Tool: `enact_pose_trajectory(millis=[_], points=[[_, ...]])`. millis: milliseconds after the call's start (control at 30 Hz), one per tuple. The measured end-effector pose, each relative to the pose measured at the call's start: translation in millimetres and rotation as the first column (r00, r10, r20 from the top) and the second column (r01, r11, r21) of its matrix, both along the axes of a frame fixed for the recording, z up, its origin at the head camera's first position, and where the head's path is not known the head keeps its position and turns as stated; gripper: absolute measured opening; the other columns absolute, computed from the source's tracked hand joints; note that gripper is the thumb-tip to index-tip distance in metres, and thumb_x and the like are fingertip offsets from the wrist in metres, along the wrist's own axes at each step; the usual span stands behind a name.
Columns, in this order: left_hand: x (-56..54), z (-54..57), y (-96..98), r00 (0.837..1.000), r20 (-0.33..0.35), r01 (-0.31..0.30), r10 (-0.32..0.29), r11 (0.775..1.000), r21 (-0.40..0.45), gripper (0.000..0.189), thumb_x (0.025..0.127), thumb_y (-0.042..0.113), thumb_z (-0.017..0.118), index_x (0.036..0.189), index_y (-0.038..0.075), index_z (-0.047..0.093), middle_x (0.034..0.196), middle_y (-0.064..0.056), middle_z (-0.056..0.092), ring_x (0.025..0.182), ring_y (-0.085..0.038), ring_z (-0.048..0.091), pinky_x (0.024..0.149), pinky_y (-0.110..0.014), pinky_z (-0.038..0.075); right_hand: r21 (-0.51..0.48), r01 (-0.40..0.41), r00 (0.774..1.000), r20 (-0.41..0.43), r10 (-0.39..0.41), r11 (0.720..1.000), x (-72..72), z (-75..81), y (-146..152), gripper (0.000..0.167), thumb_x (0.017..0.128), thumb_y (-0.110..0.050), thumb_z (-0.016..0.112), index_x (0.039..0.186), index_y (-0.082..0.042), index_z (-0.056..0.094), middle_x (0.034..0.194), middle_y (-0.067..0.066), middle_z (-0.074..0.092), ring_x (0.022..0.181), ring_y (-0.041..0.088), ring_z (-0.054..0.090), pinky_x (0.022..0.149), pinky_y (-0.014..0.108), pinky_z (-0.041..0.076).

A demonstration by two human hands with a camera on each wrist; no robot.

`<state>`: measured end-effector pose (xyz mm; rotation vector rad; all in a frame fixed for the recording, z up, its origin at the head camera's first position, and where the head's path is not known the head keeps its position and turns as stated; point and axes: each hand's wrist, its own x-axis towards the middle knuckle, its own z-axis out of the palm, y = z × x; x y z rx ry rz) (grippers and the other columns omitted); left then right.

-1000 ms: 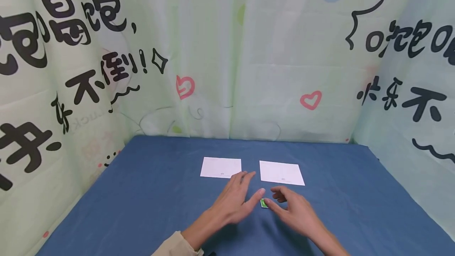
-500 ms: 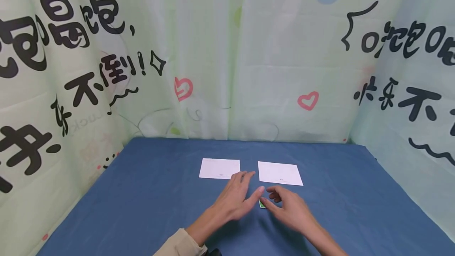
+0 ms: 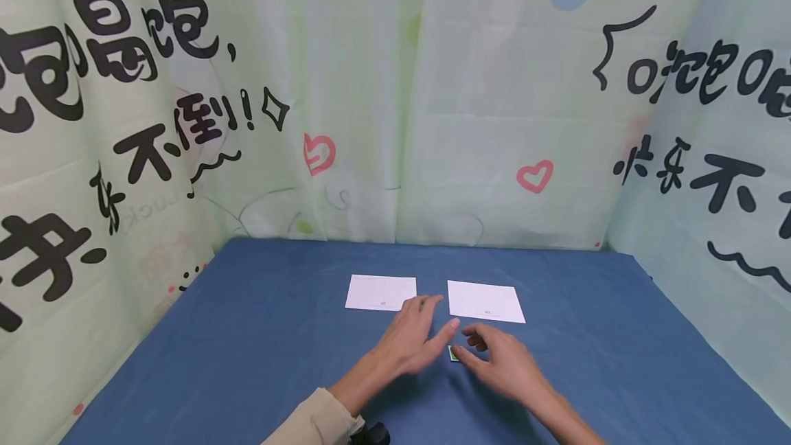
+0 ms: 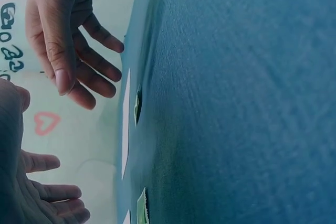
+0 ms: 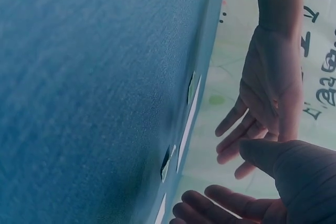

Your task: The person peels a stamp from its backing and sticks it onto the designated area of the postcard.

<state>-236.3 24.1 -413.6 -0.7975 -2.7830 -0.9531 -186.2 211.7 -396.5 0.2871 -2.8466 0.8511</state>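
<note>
Both hands hover over the blue tabletop with nothing in them. My left hand [image 3: 408, 343] has its fingers extended forward and its thumb spread to the right. My right hand [image 3: 503, 361] faces it, fingers loosely bent. A small green piece with a pale border [image 3: 454, 354] lies under my right thumb's tip in the head view, partly covered by it. Two such flat pieces show in the left wrist view: a nearer stamp-like one with a serrated edge [image 4: 143, 209] and a farther one [image 4: 137, 107]. In the head view the other is hidden behind my left hand.
Two white cards, a left one [image 3: 380, 292] and a right one [image 3: 486, 301], lie side by side beyond the hands, each with small print near its lower edge. A printed curtain [image 3: 469, 88] encloses the blue table [image 3: 259, 349]. Something black [image 3: 372, 434] shows beside the left sleeve.
The view has shifted slightly, and my right hand sits a little farther left, its thumb covering more of the green piece. Otherwise both hands keep their pose.
</note>
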Motion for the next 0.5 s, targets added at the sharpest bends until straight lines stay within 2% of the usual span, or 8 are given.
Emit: enact_pose_trajectory(millis=[267,500], points=[[-5.1,-0.1,3.8,1.000,-0.002,-0.018,0.018,1.000,-0.026,0.072,0.104,0.061,0.038,0.154,0.008,0.043,0.149,-0.016,0.049,0.140,-0.031,0.044,0.112,-0.050,0.039,0.042,-0.015,1.000,0.016,0.014,0.999,-3.7,-1.8,-1.3,0.036,0.089,-0.037,0.080,0.111,-0.009,0.072,0.109,0.004,0.073,0.098,0.025,0.069,0.083,0.050,0.055],[-7.9,5.2,7.8,0.999,-0.019,-0.029,0.028,0.998,-0.064,0.069,0.104,0.056,0.046,0.154,0.009,0.043,0.149,-0.016,0.049,0.139,-0.031,0.045,0.112,-0.049,0.040,0.069,-0.027,1.000,0.003,0.027,0.997,-7.4,-4.9,-3.0,0.039,0.088,-0.035,0.080,0.114,-0.007,0.073,0.110,0.005,0.074,0.099,0.026,0.070,0.083,0.051,0.055]])
